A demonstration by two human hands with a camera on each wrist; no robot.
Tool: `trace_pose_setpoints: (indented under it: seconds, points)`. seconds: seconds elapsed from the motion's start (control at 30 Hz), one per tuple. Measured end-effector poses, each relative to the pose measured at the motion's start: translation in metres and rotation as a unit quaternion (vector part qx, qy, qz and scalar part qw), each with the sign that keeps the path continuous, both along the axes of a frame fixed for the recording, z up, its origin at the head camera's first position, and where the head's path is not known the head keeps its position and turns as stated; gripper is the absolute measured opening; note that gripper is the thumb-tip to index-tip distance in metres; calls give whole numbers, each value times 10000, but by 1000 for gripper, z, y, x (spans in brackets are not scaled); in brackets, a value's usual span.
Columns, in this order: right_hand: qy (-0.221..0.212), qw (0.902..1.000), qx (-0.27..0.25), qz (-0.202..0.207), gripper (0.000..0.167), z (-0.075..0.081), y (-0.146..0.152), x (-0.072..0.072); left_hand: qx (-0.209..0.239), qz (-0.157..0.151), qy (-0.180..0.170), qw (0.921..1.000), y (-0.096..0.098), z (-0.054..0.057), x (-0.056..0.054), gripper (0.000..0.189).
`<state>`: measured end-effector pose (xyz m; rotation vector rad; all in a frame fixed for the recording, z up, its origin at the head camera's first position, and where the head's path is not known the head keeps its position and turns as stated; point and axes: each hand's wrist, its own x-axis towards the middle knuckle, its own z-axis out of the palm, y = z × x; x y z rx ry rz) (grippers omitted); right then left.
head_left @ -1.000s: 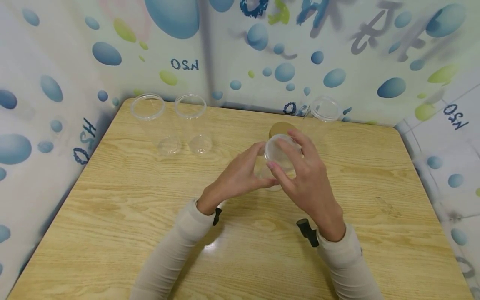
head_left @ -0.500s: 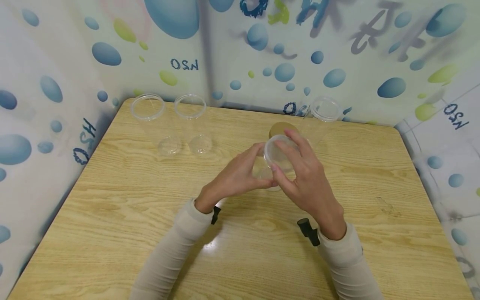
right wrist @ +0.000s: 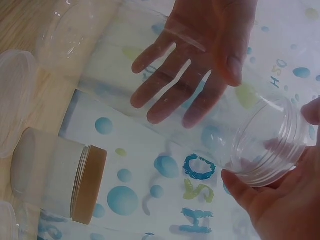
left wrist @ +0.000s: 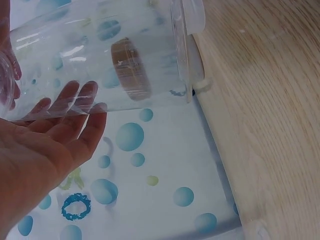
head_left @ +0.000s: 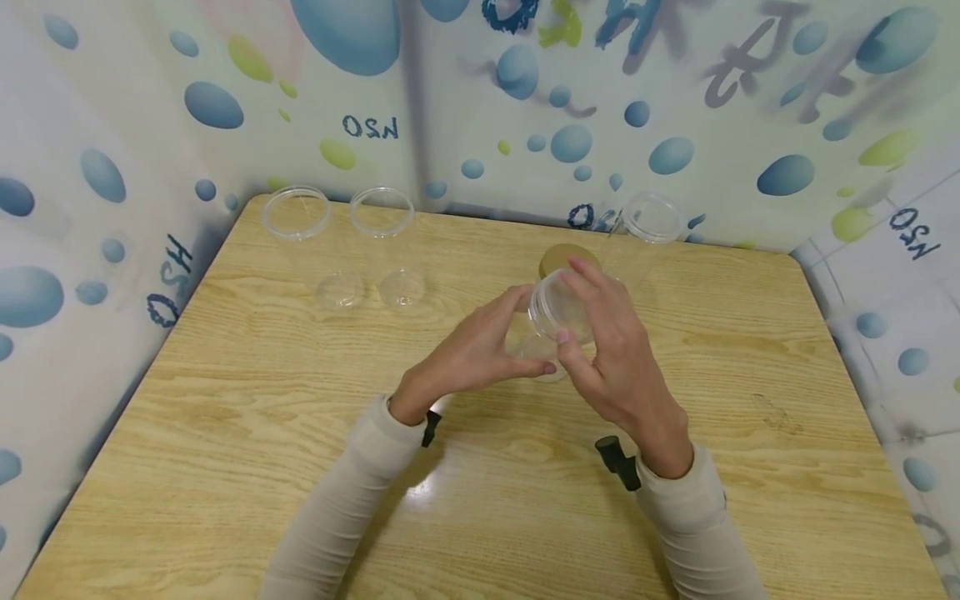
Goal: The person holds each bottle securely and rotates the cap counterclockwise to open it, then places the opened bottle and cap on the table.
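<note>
A tall clear plastic jar stands between my hands, its threaded neck at the top. My left hand holds its side: the thumb is on the near side, and the spread fingers show through the wall in the right wrist view. My right hand grips the top, thumb and fingers around the neck. A hazy round face shows under the right fingers in the head view; whether it is a lid I cannot tell. In the left wrist view the jar lies across the top, with my left hand against it.
Two clear jars stand at the back left of the wooden table. Another clear jar is at the back right. Behind my hands stands a small frosted jar with a brown lid. A patterned wall borders the back edge.
My right thumb and fingers have shifted slightly right at the jar's top. The hazy round face has tilted right, exposing threads on its left side. My left hand has barely moved.
</note>
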<state>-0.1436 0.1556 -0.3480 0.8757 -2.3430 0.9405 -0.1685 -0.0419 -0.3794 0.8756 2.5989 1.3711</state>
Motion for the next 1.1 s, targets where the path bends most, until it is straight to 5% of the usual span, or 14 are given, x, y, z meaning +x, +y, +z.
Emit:
trace_pose_setpoints:
  seconds: [0.4,0.63,0.77,1.1]
  points:
    - [-183,9997,35,128,59,1,3,-1,33,-54,-123,9999,-2,0,-3,87]
    - [-328,9990,70,285,78,5,9,-2,-141,131,-263,9995,-12,1,-4,90]
    - [-412,9986,-73,315,85,9,13,-3,160,201,-459,9986,-21,4,-7,92]
    - [-455,9987,-220,-32,72,3,28,-2,129,747,-313,9966,-53,6,-7,91]
